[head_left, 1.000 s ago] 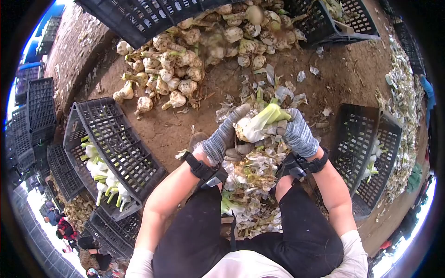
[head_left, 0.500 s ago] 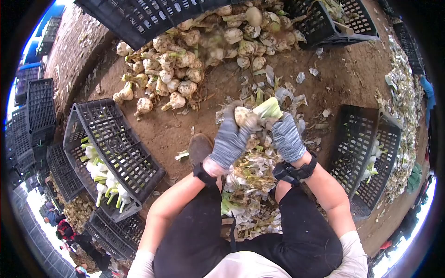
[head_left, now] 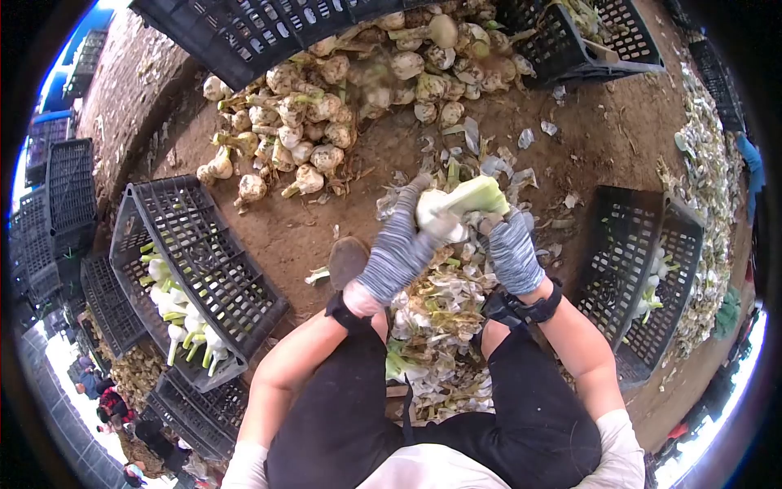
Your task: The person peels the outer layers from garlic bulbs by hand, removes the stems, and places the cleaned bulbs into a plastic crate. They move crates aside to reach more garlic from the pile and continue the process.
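Whereas half a second ago it shows brownish, dirt-marked skin, the garlic bulb [head_left: 434, 204] now has a clean white side facing up, so the dirty outer layer seems to be off there at least; its underside is hidden. It is held in the air between the two hands, its pale green stalk [head_left: 481, 194] slanting up to the right. The grip of the left hand [head_left: 397, 254] is closed around the bulb's left side, with fingers blurred across the front. The grip of the right hand [head_left: 513, 251] is narrow, holding the stalk from below.

Under the hands, a heap of loose skins [head_left: 444, 326] runs back between the knees, and a shoe [head_left: 349, 259] rests on the floor [head_left: 293, 244] just left of it. Farther out, trimmed bulbs [head_left: 173, 303] lie towards the near corner of the left crate [head_left: 213, 244], and a few more pale bulbs show inside the right crate [head_left: 615, 244]. Beyond, the pile of dirty bulbs [head_left: 297, 134] spreads out from the lower edge of the far crate [head_left: 269, 37].
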`<action>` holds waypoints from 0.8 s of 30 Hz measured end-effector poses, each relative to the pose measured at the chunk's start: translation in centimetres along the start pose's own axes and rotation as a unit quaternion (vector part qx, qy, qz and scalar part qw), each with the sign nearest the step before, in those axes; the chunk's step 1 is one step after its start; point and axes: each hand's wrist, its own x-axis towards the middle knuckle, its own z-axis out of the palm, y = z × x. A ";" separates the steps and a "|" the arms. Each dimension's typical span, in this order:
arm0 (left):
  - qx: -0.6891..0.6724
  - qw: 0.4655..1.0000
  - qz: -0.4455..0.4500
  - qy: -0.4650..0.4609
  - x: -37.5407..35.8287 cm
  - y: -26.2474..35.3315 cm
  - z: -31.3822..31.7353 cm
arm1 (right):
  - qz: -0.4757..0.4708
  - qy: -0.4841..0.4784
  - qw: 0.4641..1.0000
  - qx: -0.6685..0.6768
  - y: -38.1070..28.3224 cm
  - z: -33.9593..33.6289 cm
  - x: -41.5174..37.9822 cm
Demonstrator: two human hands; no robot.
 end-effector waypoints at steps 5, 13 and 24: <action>-0.068 0.993 -0.055 -0.082 0.6 -2.6 -1.2 | -0.010 -0.044 0.977 0.211 0.1 0.5 0.0; -0.260 0.893 -0.252 -0.268 1.1 1.0 -3.6 | 0.160 -0.237 0.832 0.475 -1.4 0.8 -0.9; 0.104 0.986 0.109 -0.065 1.5 1.2 -2.2 | -0.169 -0.032 0.985 -0.027 -0.8 -1.1 0.1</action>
